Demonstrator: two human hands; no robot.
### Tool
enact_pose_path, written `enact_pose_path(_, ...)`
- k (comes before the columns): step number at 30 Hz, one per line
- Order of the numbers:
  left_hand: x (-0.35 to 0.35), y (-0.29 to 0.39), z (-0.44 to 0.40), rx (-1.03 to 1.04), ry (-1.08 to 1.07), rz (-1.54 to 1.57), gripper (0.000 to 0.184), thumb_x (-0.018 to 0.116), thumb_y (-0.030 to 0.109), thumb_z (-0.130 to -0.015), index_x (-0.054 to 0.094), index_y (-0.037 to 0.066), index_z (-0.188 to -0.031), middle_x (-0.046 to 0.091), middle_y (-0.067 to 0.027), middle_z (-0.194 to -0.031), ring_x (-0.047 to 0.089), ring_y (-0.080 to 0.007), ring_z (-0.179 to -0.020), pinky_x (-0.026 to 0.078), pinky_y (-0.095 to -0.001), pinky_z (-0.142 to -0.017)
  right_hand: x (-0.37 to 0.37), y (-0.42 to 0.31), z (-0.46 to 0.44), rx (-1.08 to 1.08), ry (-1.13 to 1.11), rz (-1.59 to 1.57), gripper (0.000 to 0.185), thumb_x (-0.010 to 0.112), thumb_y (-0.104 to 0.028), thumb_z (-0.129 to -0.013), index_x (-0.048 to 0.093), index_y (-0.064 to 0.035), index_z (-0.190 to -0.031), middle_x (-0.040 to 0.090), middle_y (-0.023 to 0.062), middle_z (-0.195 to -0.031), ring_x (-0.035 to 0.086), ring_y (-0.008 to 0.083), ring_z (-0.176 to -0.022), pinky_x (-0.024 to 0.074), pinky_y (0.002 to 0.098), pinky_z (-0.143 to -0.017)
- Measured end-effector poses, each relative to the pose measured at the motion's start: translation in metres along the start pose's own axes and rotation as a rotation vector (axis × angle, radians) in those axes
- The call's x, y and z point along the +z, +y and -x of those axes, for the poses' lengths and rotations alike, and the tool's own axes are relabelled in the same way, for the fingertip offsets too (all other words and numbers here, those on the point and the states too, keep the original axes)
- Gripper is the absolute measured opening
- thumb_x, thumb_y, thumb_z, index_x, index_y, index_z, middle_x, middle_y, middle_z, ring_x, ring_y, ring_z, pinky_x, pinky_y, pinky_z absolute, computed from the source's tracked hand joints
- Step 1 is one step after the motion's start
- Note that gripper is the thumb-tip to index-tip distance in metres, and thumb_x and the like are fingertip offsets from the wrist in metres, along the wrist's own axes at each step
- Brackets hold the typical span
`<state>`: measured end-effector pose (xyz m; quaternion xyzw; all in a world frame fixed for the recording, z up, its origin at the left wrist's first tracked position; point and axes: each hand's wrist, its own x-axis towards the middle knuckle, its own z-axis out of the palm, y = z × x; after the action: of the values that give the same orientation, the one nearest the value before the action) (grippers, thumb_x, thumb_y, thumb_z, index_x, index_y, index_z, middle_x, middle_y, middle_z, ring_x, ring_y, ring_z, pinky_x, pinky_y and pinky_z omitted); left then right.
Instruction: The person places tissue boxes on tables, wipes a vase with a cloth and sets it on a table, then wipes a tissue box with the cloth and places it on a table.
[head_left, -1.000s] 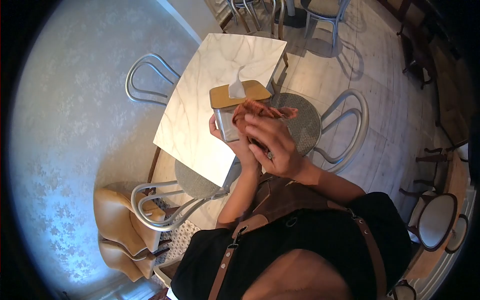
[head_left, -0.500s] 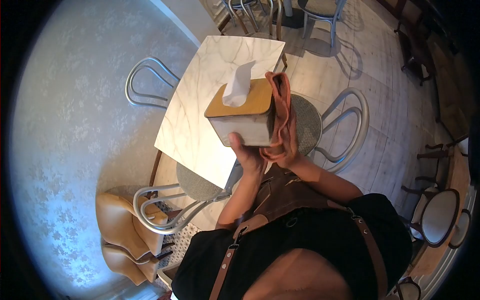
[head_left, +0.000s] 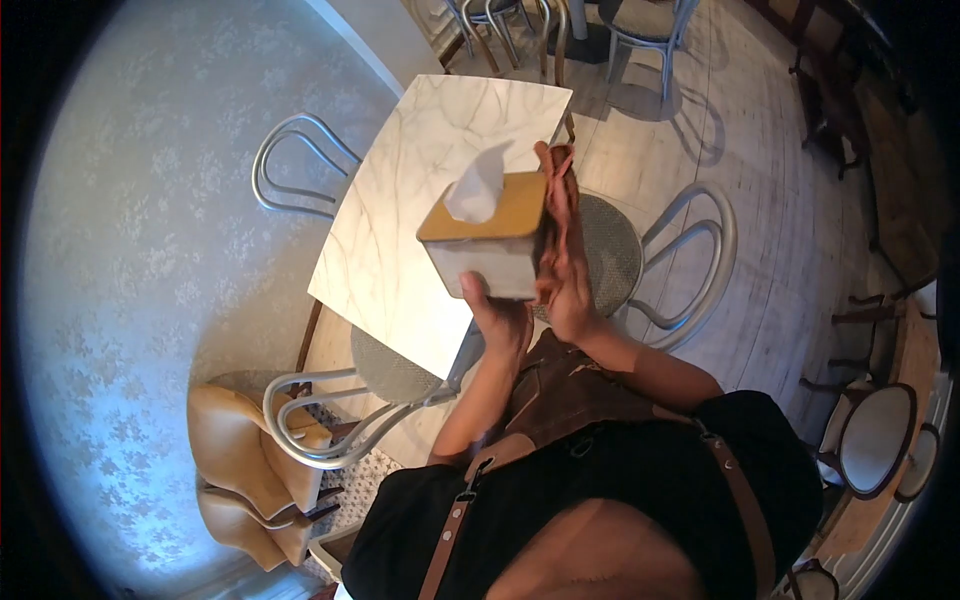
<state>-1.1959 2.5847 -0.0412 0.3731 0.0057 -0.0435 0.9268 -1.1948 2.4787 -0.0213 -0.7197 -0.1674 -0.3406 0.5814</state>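
A tissue box (head_left: 485, 265) with a wooden lid and pale grey sides is held up over the near edge of the marble-topped table (head_left: 385, 220). From its slot sticks a white tissue (head_left: 476, 190). My left hand (head_left: 498, 318) grips the box from below, the thumb on its front side. A reddish-brown cloth (head_left: 560, 215) lies along the right side of the box, bunched in my right hand (head_left: 572, 305), which presses it against that side. The right fingertips are partly hidden by the cloth.
Grey-seated metal chairs stand around the table: a right chair (head_left: 690, 265), a near-left chair (head_left: 320, 420) and a far-left chair (head_left: 295, 165). Tan armchairs (head_left: 245, 450) stand by the wall at lower left. Further chairs (head_left: 645, 25) are at the back.
The tissue box has moved slightly down and right. My right hand and the cloth have shifted along its right side, the cloth now bunched narrower.
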Motion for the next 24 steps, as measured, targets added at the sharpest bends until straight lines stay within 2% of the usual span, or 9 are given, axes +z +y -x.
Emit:
enact_pose_path(1, 0.002, -0.004, 0.002, 0.043, 0.026, -0.008, 0.087, 0.058, 0.066, -0.086, 0.029, 0.011, -0.147, 0.045, -0.0098, -0.141, 0.045, -0.0262, -0.13, 0.036, -0.0439, -0.11, 0.003, 0.015, 0.008, 0.315, 0.077, -0.279, 0.063, 0.03, -0.035, -0.103, 0.014, -0.0009, -0.154, 0.021, 0.018, -0.158, 0.023, 0.0245, -0.146, 0.0223, 0.0366, -0.116)
enact_pose_path(3, -0.004, -0.008, 0.012, 0.055, 0.018, -0.03, 0.091, 0.06, 0.066, -0.084, 0.028, 0.011, -0.149, 0.042, -0.0089, -0.144, 0.042, -0.0274, -0.133, 0.033, -0.0454, -0.112, 0.001, 0.041, 0.023, 0.604, 0.147, -0.544, 0.064, 0.03, -0.038, -0.102, 0.017, -0.0016, -0.153, 0.027, 0.0161, -0.156, 0.027, 0.0216, -0.144, 0.0237, 0.0351, -0.115)
enact_pose_path(8, 0.004, 0.012, -0.001, -0.11, -0.084, -0.042, 0.092, 0.057, 0.067, -0.086, 0.026, 0.01, -0.15, 0.039, -0.0099, -0.147, 0.04, -0.0287, -0.135, 0.034, -0.0456, -0.111, -0.018, 0.025, 0.018, 0.453, 0.318, -0.728, 0.052, 0.032, -0.033, -0.105, 0.032, -0.0035, -0.147, 0.051, 0.0064, -0.131, 0.05, 0.0163, -0.118, 0.0349, 0.0309, -0.107)
enact_pose_path(11, 0.024, 0.023, -0.014, -0.064, -0.116, -0.293, 0.094, 0.058, 0.065, -0.087, 0.02, 0.011, -0.152, 0.031, -0.0108, -0.153, 0.038, -0.0298, -0.137, 0.031, -0.0447, -0.113, -0.033, 0.015, 0.015, 0.632, 0.38, -0.822, 0.05, 0.029, -0.032, -0.107, 0.035, -0.0025, -0.146, 0.051, 0.0083, -0.131, 0.05, 0.0166, -0.118, 0.035, 0.0314, -0.107)
enact_pose_path(14, 0.031, 0.025, -0.008, 0.014, -0.052, -0.438, 0.102, 0.058, 0.073, -0.081, 0.018, 0.014, -0.154, 0.03, -0.0123, -0.153, 0.037, -0.0275, -0.137, 0.033, -0.0446, -0.112, -0.035, 0.014, 0.023, 0.934, 0.242, -0.518, 0.053, 0.027, -0.035, -0.107, 0.033, -0.0019, -0.147, 0.05, 0.01, -0.136, 0.054, 0.0131, -0.112, 0.0461, 0.0269, -0.093)
enact_pose_path(16, 0.024, 0.025, -0.002, 0.106, -0.299, -0.612, 0.113, 0.069, 0.071, -0.074, 0.013, 0.016, -0.155, 0.024, -0.0125, -0.155, 0.034, -0.0288, -0.138, 0.033, -0.0426, -0.112, -0.029, 0.032, 0.027, 0.56, 0.31, -0.441, 0.055, 0.027, -0.037, -0.107, 0.03, -0.0017, -0.149, 0.046, 0.0117, -0.143, 0.054, 0.0126, -0.113, 0.0481, 0.0256, -0.088)
enact_pose_path(17, 0.026, 0.03, 0.002, 0.158, -0.409, -0.606, 0.122, 0.081, 0.057, -0.069, 0.006, 0.012, -0.155, 0.019, -0.0183, -0.155, 0.036, -0.0304, -0.137, 0.034, -0.0442, -0.111, -0.031, 0.024, 0.022, 0.476, 0.273, -0.531, 0.059, 0.029, -0.041, -0.106, 0.027, -0.0031, -0.151, 0.039, 0.0113, -0.149, 0.052, 0.0141, -0.119, 0.0459, 0.0266, -0.092)
enact_pose_path(21, 0.022, 0.033, -0.004, 0.169, -0.298, -0.723, 0.124, 0.086, 0.047, -0.068, 0.007, 0.007, -0.154, 0.025, -0.0173, -0.151, 0.037, -0.0304, -0.136, 0.035, -0.0418, -0.11, -0.037, 0.004, 0.023, 0.263, 0.099, -0.304, 0.068, 0.033, -0.051, -0.103, 0.024, -0.0064, -0.153, 0.032, 0.0085, -0.155, 0.04, 0.0181, -0.135, 0.0344, 0.0298, -0.108)
enact_pose_path(24, 0.023, 0.043, -0.006, 0.184, -0.401, -0.612, 0.119, 0.088, 0.038, -0.068, 0.012, 0.001, -0.152, 0.033, -0.0155, -0.146, 0.039, -0.0287, -0.135, 0.035, -0.039, -0.11, -0.041, 0.005, 0.027, 0.441, 0.147, -0.625, 0.069, 0.033, -0.052, -0.102, 0.022, -0.0069, -0.154, 0.034, 0.0081, -0.153, 0.041, 0.0184, -0.134, 0.0341, 0.0326, -0.11)
